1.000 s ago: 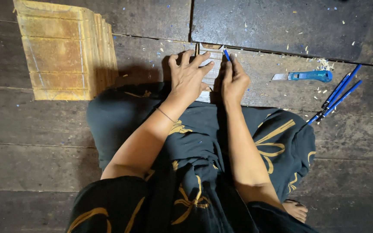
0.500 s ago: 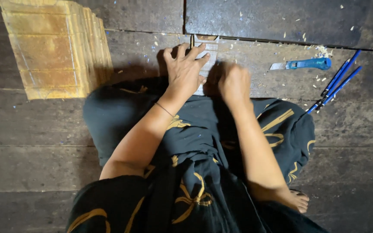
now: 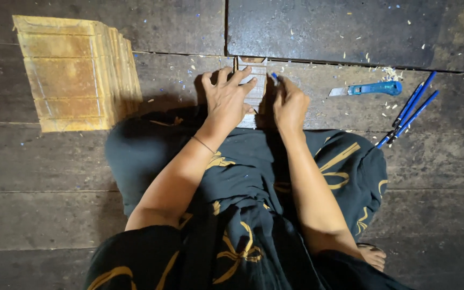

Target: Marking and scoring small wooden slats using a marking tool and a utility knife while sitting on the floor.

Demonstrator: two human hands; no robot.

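Two hands work on a small pale strip [image 3: 257, 91] that lies on the dark plank floor [image 3: 44, 161] just ahead of the person's knees, running from 12 to 6 o'clock. The left hand [image 3: 225, 101] lies flat on the strip with its fingers [image 3: 241, 75] spread apart, pressing it down; most of the strip is hidden under that palm. The right hand [image 3: 290, 104] sits just beside it at 3 o'clock, its fingers together and clamped on a blue pen [image 3: 274, 77], whose tip shows above the knuckles near the strip's right edge.

At 10 o'clock from the hands, well apart, lies a stack of yellowish sheets [image 3: 73, 72], fanned so that their right edges step out one past another. At 2 o'clock a blue utility knife [image 3: 369, 89] rests on the floor, blade pointing left, with pale shavings scattered about it. Just beyond the knife, further toward 3 o'clock, several blue pens [image 3: 410, 109] lie together at a slant. Dark cloth with gold patterning [image 3: 345, 164] covers the person's lap, and a bare foot [image 3: 372, 256] shows at 5 o'clock.
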